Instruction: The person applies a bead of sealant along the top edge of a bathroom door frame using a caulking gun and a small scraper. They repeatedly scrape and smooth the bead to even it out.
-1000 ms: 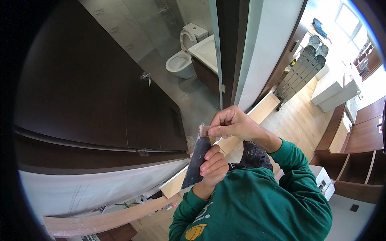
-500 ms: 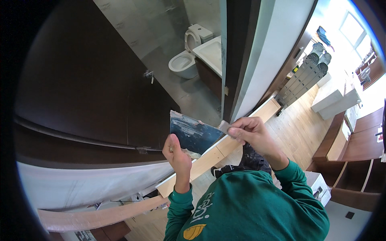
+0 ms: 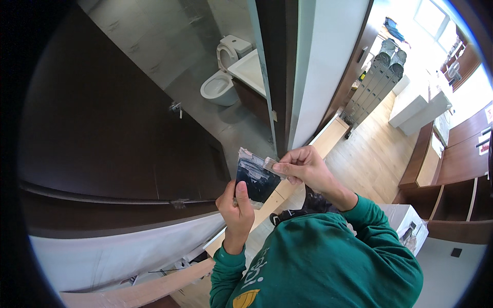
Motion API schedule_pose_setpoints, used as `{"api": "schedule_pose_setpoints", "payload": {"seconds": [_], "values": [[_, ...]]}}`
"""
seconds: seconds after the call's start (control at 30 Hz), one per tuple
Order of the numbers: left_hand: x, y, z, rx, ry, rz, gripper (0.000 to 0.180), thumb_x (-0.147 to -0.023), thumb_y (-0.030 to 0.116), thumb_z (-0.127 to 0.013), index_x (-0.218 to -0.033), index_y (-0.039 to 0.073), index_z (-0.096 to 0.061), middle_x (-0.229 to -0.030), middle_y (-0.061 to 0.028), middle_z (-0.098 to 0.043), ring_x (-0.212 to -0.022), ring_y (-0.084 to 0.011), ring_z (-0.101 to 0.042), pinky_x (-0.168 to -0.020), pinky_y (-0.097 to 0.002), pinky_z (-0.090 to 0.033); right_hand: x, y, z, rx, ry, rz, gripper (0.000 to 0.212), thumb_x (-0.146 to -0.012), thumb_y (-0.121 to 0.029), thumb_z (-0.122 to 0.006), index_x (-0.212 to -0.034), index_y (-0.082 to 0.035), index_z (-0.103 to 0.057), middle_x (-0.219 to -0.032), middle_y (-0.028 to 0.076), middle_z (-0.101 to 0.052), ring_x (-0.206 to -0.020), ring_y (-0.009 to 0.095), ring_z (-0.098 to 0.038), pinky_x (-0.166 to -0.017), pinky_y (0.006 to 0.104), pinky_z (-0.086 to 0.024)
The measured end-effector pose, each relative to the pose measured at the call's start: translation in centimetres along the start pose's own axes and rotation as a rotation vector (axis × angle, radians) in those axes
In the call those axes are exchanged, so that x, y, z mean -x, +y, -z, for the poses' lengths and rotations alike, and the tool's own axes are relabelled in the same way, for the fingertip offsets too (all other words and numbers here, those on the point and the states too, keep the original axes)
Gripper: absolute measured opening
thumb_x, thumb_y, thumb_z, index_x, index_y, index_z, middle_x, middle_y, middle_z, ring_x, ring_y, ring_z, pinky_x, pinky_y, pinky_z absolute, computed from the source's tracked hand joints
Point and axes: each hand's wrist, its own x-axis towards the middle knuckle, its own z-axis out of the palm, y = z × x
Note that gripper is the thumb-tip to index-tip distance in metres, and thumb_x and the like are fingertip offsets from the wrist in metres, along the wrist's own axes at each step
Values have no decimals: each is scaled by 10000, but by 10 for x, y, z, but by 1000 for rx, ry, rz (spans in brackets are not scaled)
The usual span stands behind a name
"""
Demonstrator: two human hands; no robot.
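Note:
My left hand (image 3: 237, 208) is closed on the near-left edge of a dark, flat plate (image 3: 257, 186), its thumb lying on the top face. Pale paste is smeared over that face and crusted along its far edge. A small, flat, whitish piece like a scraper (image 3: 269, 164) is pinched between the thumb and fingers of my right hand (image 3: 305, 167). This piece lies over the plate's far right part, and it looks to be touching the smeared face. Both hands are held in front of my green sweatshirt (image 3: 328, 256).
A dark door (image 3: 123, 118) stands ajar at the left, with a toilet (image 3: 220, 88) and white basin (image 3: 250, 71) beyond it. A long wooden board (image 3: 331, 138) runs below my hands. Further right are a folded ladder (image 3: 372, 84), a wrapped box (image 3: 405, 223) and brown shelving (image 3: 457, 197).
The plate has been turned and tilted and now shows narrower. My right hand has moved left, bringing the small piece from the plate's right corner onto its smeared face. My view has shifted slightly.

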Motion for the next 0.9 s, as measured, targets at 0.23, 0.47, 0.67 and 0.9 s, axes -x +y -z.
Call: {"api": "schedule_pose_setpoints", "payload": {"seconds": [0.23,0.47,0.67,0.9], "values": [[-6,3,-1,-33,-172,-36,240,-1040,161,-564,-971,-44,-666,-615,-69,-547,-538,-96,-464,-498,-296,-336,0,-4,2,-64,-19,70,240,-921,-209,-788,-817,3,-747,-623,-18,-635,-511,21,-525,-467,189,-371],[-6,4,2,-78,-246,-74,227,-1034,150,-580,-988,-54,-669,-616,-72,-537,-538,-103,-473,-498,-301,-343,-2,-4,0,-146,-36,122,218,-929,-187,-778,-835,7,-752,-619,-10,-633,-499,27,-517,-449,200,-356],[-3,-2,11,-70,-294,-11,239,-1037,161,-582,-985,-53,-676,-645,-73,-576,-570,-109,-522,-528,-303,-388,0,-8,5,-218,-62,163,179,-927,-169,-778,-849,-9,-761,-655,1,-649,-546,23,-526,-470,205,-362],[-1,-19,15,859,-229,625,313,-1075,246,-521,-1039,-21,-681,-911,-77,-720,-737,-124,-669,-655,-280,-539,-8,-24,15,826,225,1259,194,-779,-131,-832,-960,-67,-807,-813,23,-653,-685,116,-588,-550,269,-474]]}}
